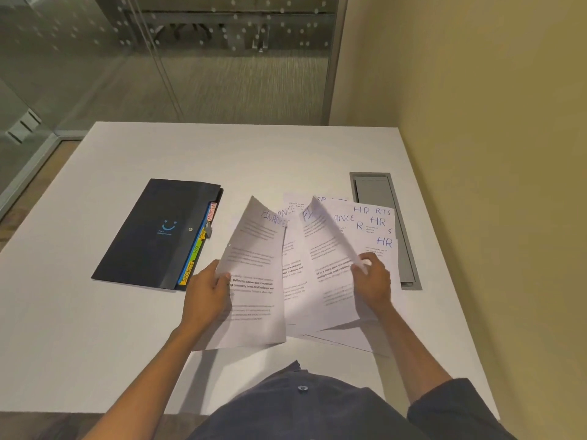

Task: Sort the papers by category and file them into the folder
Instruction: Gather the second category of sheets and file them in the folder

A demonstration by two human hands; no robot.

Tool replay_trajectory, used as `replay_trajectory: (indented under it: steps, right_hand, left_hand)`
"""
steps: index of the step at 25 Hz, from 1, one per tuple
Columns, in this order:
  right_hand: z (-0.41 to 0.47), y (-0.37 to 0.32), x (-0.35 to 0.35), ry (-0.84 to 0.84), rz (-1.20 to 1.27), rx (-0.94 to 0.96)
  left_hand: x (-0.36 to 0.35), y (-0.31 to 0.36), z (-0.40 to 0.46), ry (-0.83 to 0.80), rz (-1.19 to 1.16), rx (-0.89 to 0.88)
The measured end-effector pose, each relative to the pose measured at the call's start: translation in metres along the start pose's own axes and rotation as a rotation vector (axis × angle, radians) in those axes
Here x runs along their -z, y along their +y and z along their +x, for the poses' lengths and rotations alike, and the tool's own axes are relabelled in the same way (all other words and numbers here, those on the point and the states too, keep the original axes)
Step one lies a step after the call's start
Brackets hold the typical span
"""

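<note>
A spread of white papers (320,281) lies fanned across the middle of the desk (127,328), each sheet printed with text and headed in blue handwriting. The headings that can be read say "FINANCE" on the sheets toward the left and "HR" on those toward the right; one partly covered heading ends in "RTS".

The left hand (208,295) pinches the left edge of a FINANCE sheet (254,281), thumb on top and fingers curled beneath, so that the sheet's upper part curls up off the desk. The right hand (373,281) pinches the right edge of another FINANCE sheet (330,265), which likewise bends upward at its top corner. The HR sheets (379,231) lie flat behind and to the right of that hand.

To the left of the papers, apart from them, a dark folder (152,236) lies closed and flat on the desk. Coloured index tabs (197,249) stick out along its right edge; "SPORTS" and "HR" are legible on them.

To the right of the papers a grey cable hatch (386,192) is set into the desk. Beyond the desk stand a glass wall (95,58) and a beige wall (492,90).
</note>
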State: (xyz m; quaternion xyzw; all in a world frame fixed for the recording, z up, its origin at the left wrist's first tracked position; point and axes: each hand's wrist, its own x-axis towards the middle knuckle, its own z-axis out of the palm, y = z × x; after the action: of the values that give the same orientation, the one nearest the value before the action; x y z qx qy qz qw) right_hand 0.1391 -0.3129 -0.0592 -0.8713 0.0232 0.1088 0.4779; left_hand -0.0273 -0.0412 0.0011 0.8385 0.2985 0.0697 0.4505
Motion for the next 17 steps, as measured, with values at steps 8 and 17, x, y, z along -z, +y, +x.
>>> replay_trajectory:
  steps: [8,17]
  right_hand:
    - [-0.001,-0.037,0.082,0.048,0.296,0.116]
    - [-0.005,-0.049,0.069,-0.144,0.508,-0.037]
  left_hand:
    - [0.003,0.014,0.014,0.043,0.052,0.034]
    - [-0.010,0.051,0.012,-0.076,-0.377,0.161]
